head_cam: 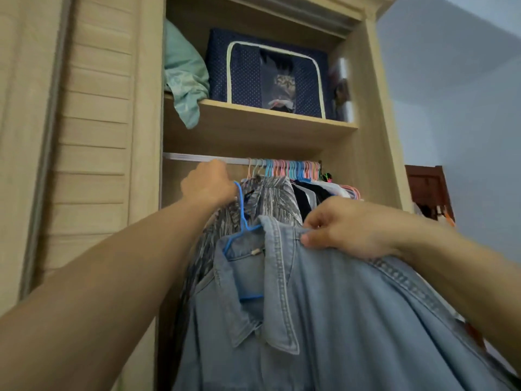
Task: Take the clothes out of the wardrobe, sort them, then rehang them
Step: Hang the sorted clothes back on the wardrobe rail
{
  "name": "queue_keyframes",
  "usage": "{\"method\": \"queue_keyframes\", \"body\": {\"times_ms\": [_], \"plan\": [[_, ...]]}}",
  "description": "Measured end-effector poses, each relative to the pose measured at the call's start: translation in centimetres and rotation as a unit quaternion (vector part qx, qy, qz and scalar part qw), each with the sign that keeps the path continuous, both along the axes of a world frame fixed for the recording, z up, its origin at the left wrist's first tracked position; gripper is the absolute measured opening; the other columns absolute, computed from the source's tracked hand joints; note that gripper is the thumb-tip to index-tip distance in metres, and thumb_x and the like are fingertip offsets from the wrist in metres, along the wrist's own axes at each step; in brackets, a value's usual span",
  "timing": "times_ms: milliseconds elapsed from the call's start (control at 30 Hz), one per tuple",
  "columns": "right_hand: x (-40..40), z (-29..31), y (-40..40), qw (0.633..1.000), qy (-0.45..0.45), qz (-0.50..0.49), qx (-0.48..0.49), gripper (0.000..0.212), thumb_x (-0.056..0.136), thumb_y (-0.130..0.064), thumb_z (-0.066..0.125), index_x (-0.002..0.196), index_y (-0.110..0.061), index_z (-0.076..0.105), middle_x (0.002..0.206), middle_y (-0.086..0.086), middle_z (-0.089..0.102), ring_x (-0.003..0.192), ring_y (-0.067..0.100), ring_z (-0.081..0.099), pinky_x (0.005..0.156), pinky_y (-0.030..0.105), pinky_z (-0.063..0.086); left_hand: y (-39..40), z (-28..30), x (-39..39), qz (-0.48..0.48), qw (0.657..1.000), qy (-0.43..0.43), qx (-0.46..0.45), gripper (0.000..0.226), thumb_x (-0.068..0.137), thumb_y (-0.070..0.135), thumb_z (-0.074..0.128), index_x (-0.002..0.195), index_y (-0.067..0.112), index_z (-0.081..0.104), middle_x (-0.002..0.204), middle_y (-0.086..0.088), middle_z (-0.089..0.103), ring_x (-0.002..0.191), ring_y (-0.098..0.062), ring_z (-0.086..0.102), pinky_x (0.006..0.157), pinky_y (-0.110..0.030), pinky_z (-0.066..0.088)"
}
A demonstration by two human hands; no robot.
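On the far left stands the pale wooden wardrobe (95,131) with its slatted door. Inside, on the upper shelf (253,114), a crumpled mint-green cloth (184,77) lies beside a navy dotted fabric storage box (267,74) with a clear window. Below the shelf runs the white hanging rail (197,158). The left hand (208,187) reaches up just under the rail, fingers curled around the top of a blue wire hanger (242,218); whether the hook is over the rail cannot be told. The light blue denim shirt (310,320) hangs on that hanger in front of a grey patterned shirt (270,198). To the right, pink and blue hangers (290,167) crowd the rail with dark clothes (307,196) beneath. The right hand (349,227) pinches the denim shirt's shoulder by the collar between thumb and fingers.
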State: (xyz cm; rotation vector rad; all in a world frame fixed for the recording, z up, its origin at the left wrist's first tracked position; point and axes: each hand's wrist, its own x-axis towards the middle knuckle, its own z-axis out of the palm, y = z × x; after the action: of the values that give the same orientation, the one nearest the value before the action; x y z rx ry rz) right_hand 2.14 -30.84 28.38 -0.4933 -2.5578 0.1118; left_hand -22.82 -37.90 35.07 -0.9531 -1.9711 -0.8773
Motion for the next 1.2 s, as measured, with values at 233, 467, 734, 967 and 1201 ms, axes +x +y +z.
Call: {"method": "queue_keyframes", "body": {"times_ms": [233,467,734,967,1201], "plan": [[-7.9,9.6,6.7,0.985,0.168,-0.021,-0.034,0.016,0.083,-0.031,0.076,0.088,-0.016,0.077,0.095,0.005,0.073,0.094,0.023,0.066,0.090,0.034,0.052,-1.8,1.2,-9.5,0.109,0.986,0.122,-0.038,0.058,0.085,0.039,0.067,0.137,0.019,0.052,0.139,-0.018,0.044,0.129,-0.039,0.040,0.106,-0.047,0.039],[-21.4,14.3,10.4,0.976,0.204,-0.010,-0.082,0.049,0.085,-0.032,0.074,0.124,-0.003,0.065,0.127,0.015,0.064,0.111,0.034,0.062,0.098,0.037,0.049,-3.6,-2.3,-17.1,0.245,0.945,0.217,0.018,0.089,0.077,0.041,0.057,0.159,0.028,0.022,0.165,-0.020,0.012,0.153,-0.041,0.006,0.122,-0.058,0.011],[-35.2,10.2,11.3,0.968,0.177,0.052,-0.167,0.039,0.093,-0.019,0.064,0.125,0.003,0.061,0.131,0.020,0.060,0.121,0.034,0.058,0.089,0.031,0.047,-3.2,-2.8,-19.8,0.281,0.933,0.222,0.040,0.093,0.081,0.049,0.048,0.159,0.012,0.014,0.164,-0.023,0.015,0.152,-0.045,0.012,0.124,-0.055,0.015],[-37.1,18.2,14.0,0.964,0.257,-0.035,-0.049,0.041,0.099,-0.023,0.056,0.124,0.009,0.060,0.130,0.022,0.061,0.122,0.034,0.058,0.093,0.033,0.046,-3.3,-2.5,-19.9,0.294,0.928,0.226,0.040,0.091,0.083,0.052,0.039,0.160,0.014,0.012,0.166,-0.020,0.013,0.154,-0.039,0.009,0.125,-0.051,0.014],[-39.3,15.4,18.3,0.983,0.123,-0.126,0.062,0.040,0.095,-0.012,0.050,0.132,0.002,0.056,0.140,0.022,0.054,0.128,0.035,0.053,0.107,0.041,0.042,-3.3,-2.9,-19.5,0.282,0.932,0.218,0.058,0.089,0.084,0.049,0.046,0.159,0.015,0.014,0.166,-0.018,0.014,0.153,-0.040,0.012,0.125,-0.051,0.016]]}}
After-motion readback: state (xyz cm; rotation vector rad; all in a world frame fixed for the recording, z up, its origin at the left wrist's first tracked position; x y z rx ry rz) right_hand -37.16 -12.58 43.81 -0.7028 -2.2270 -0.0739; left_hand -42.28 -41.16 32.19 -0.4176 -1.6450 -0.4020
